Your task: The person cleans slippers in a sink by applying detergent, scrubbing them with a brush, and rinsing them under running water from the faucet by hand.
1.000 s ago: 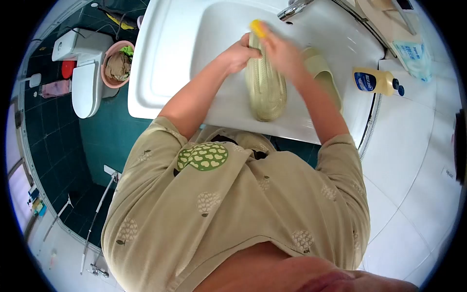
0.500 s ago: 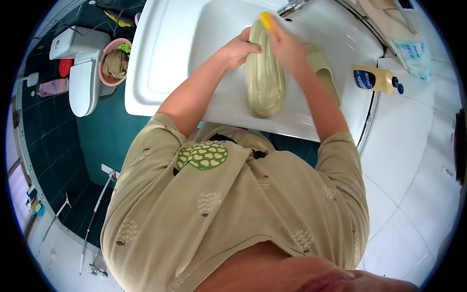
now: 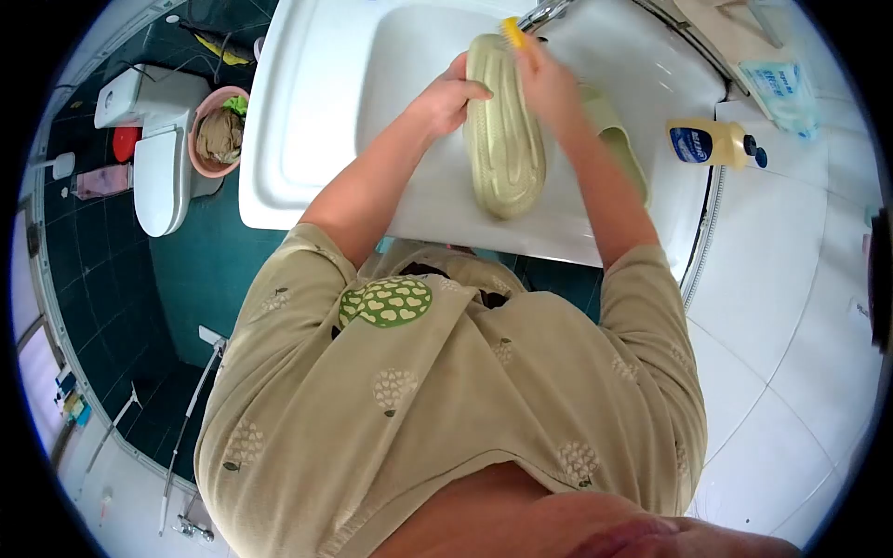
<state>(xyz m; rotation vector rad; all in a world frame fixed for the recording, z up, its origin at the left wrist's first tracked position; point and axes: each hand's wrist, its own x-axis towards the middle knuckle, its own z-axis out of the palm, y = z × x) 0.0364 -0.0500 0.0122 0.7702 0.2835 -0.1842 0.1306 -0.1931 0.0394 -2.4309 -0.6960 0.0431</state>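
Note:
A pale green slipper point(image 3: 507, 139) is held sole up over the white sink point(image 3: 409, 200). My left hand point(image 3: 448, 97) grips its left edge near the far end, thumb on the sole. In my right hand point(image 3: 547, 82) is a yellow brush point(image 3: 512, 33), its bristles at the far end of the sole; the fingers are closed round it and slightly blurred. The second green slipper point(image 3: 616, 139) lies in the basin to the right, partly behind my right forearm.
The faucet point(image 3: 544, 13) is just beyond the brush. A yellow bottle point(image 3: 712, 143) lies on the right ledge near a blue-and-white packet point(image 3: 781, 91). To the left are a toilet point(image 3: 160, 177) and a pink basin point(image 3: 197, 149) holding cloths.
The yellow brush has tipped slightly and shows its bristles against the sole. The slipper and both hands have shifted only a little, and the whole view has moved slightly.

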